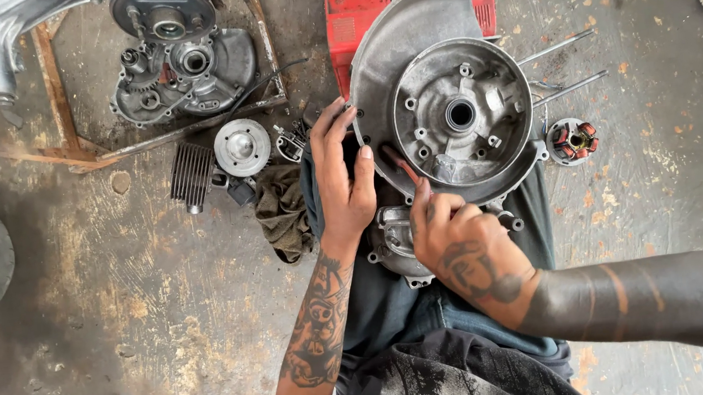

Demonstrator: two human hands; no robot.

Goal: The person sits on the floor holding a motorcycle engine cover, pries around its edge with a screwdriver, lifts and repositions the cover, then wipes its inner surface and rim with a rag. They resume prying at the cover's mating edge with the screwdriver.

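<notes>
Two hands work on one casting. Fingers (353, 143) of the left hand (343, 181) lie spread and flat against the left rim of the grey cast-aluminium engine crankcase half (446, 123), pressing without closing around it. Fingers of the right hand (455, 244) are clenched on a thin red-tipped tool (403, 168), whose tip meets the lower-left edge of the round housing.

The crankcase half rests on the person's lap, over blue trousers, with its open round face turned up toward the camera. Its long axis runs from the lower left near the hands up toward the red metal box (358, 9) on the concrete floor (127, 324).

Risk, as a judgement: the casting is steadied only by a flat palm and the knees, so a hard push on the tool could tip it or let the tip skid toward the left fingers.

Nearby lie a finned dark cylinder (191, 177), a round silver cylinder head (241, 148), a brown rag (283, 211), two long steel studs (563, 68) and a copper-wound stator (574, 140).
</notes>
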